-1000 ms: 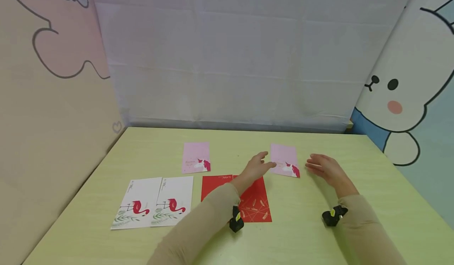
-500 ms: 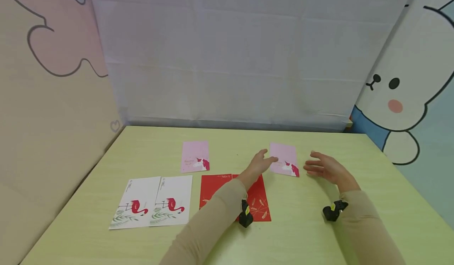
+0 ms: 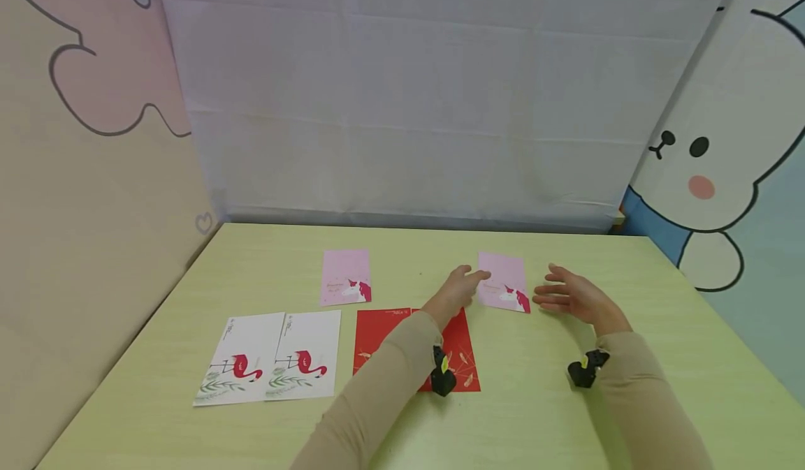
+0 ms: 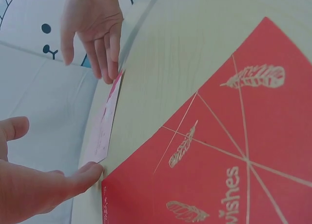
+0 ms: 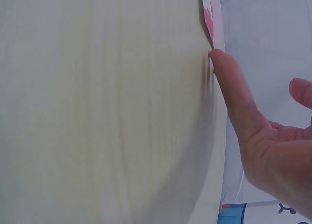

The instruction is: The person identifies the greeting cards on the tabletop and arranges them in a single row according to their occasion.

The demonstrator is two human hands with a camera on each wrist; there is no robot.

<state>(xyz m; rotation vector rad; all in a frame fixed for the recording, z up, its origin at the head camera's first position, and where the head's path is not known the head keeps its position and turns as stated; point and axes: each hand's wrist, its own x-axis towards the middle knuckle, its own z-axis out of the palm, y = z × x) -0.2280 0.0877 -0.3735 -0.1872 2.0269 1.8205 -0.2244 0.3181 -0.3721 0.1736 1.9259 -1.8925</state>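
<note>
A pink card with a unicorn [image 3: 503,281] lies on the table between my two hands. At its left edge is my left hand [image 3: 454,294], fingers extended and thumb overlapping the card in the head view. My right hand [image 3: 578,297] is just off the card's right edge, fingers fairly straight and thumb raised; neither hand holds anything. In the left wrist view the pink card [image 4: 105,129] shows edge-on between the left hand [image 4: 48,187] and the right palm [image 4: 95,24]. The right wrist view has the right hand's [image 5: 263,136] fingertips close to the card's pink corner [image 5: 208,19].
Red cards [image 3: 464,365] with pale feather drawings lie partly under my left forearm. Two white flamingo cards [image 3: 245,341] [image 3: 314,334] lie side by side at the left. Another pink unicorn card [image 3: 346,271] is farther back. A white sheet [image 3: 402,107] hangs behind the table [image 3: 516,421].
My right hand has shifted slightly left, closer to the right pink card. My left hand has moved slightly forward beside that card. The cards stay in place.
</note>
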